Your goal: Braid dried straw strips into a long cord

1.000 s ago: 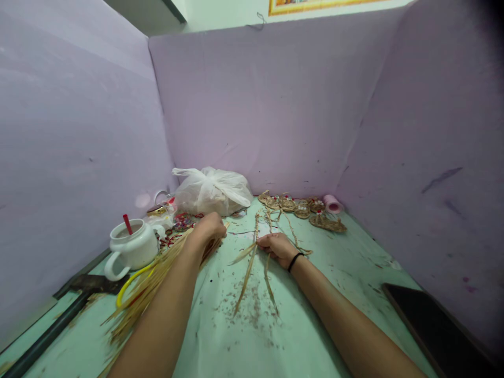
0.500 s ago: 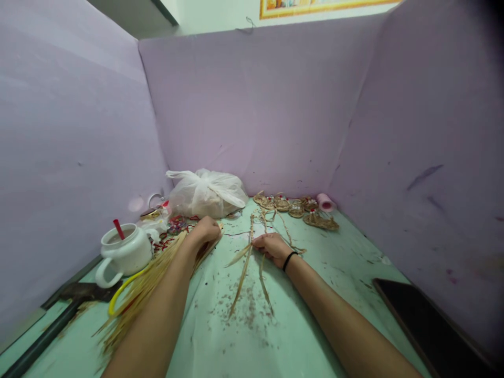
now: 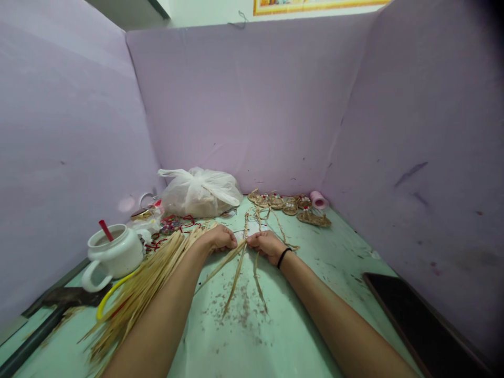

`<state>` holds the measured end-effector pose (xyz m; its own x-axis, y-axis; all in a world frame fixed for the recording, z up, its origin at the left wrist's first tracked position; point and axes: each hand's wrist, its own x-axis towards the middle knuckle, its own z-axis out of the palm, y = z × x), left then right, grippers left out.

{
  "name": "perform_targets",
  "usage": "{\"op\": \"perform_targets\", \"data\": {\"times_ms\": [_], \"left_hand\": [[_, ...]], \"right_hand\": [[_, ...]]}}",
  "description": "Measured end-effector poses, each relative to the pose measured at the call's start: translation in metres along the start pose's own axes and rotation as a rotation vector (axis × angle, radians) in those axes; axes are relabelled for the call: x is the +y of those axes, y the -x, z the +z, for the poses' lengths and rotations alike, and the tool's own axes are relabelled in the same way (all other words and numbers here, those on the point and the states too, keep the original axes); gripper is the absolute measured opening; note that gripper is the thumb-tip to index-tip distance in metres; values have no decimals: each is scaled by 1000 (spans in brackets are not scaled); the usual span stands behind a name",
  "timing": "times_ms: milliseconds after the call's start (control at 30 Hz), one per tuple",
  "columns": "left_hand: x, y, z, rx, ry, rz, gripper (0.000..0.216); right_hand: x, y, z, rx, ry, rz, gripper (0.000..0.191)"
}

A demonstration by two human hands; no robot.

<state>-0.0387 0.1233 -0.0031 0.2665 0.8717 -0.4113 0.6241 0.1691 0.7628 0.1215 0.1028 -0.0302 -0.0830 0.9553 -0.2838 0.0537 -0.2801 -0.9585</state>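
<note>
My right hand (image 3: pixel 268 245), with a black band at its wrist, pinches the lower end of a thin straw braid (image 3: pixel 246 223). Loose straw ends (image 3: pixel 235 283) fan out below its fingertips towards me. Close beside it, my left hand (image 3: pixel 223 239) has its fingers closed at a pale straw strand (image 3: pixel 216 269) that slants down to the left from the braid. Under my left forearm lies a bundle of dry straw (image 3: pixel 157 273). More plaited cords (image 3: pixel 280 228) stretch across the table behind my right hand.
A knotted white plastic bag (image 3: pixel 199 191) stands at the back. Woven straw pieces (image 3: pixel 290 206) and a pink thread spool (image 3: pixel 318 200) lie back right. At left are a white pot (image 3: pixel 118 254), a hammer (image 3: pixel 65 299) and a yellow ring (image 3: pixel 103 304). A dark flat slab (image 3: pixel 417 320) lies right.
My left hand has moved right, from the straw bundle to beside my right hand, and a longer strand now slants from the braid. My right hand keeps its pinch. The view has shifted slightly.
</note>
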Motion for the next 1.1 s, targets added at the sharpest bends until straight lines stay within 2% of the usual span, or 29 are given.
{"op": "perform_targets", "data": {"times_ms": [133,367,500,900,1100], "left_hand": [[4,2,3,17,36,47,24],[10,6,14,139,22,83,13],[12,2,17,157,-47,94,10],[22,7,22,159,17,-130,18],[21,-3,23,19,246,-204,19]], "right_hand": [[0,-1,0,-19,0,-5,5],[-2,2,0,-5,-25,0,7],[-4,3,1,-9,-20,10,7],[1,-3,-1,-13,-39,-2,5],[-1,-1,0,1,-25,-4,4]]}}
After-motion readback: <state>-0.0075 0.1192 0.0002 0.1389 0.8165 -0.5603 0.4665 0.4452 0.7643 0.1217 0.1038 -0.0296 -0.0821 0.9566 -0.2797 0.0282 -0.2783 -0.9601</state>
